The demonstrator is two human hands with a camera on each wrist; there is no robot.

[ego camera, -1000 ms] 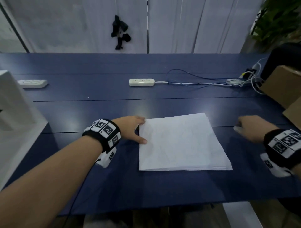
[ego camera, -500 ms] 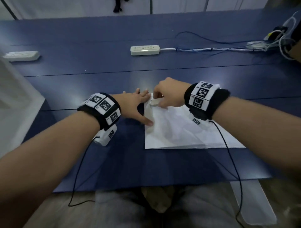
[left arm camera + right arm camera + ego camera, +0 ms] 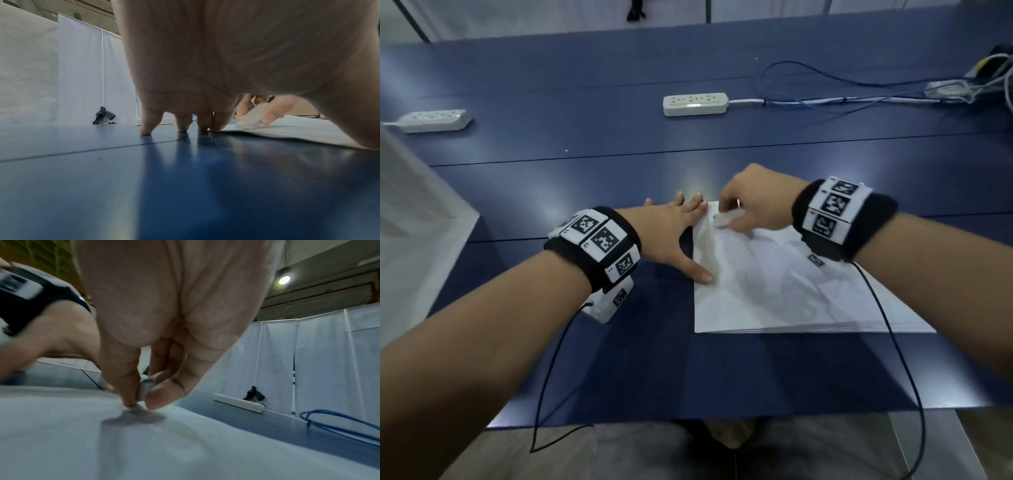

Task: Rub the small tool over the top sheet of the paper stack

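Note:
A stack of white paper (image 3: 774,287) lies on the dark blue table (image 3: 619,359). My left hand (image 3: 678,233) lies flat with spread fingers at the stack's far left corner, thumb on the paper's left edge, fingertips (image 3: 183,128) on the table. My right hand (image 3: 753,202) pinches a small white eraser-like block (image 3: 726,219) between thumb and fingers and holds its tip against the sheet near that corner. The right wrist view shows the block (image 3: 145,390) touching the paper (image 3: 123,443); the left wrist view shows the same block (image 3: 251,119).
A white power strip (image 3: 695,103) with cables (image 3: 825,99) lies at the table's far middle, another strip (image 3: 431,120) at far left. A white box-like object (image 3: 410,219) stands at the left edge. White curtain panels (image 3: 82,73) close off the back.
My right hand came from the table's right side across to the paper's far left corner, bringing the small white block down onto the sheet. The head view tilted down. My left hand stayed put.

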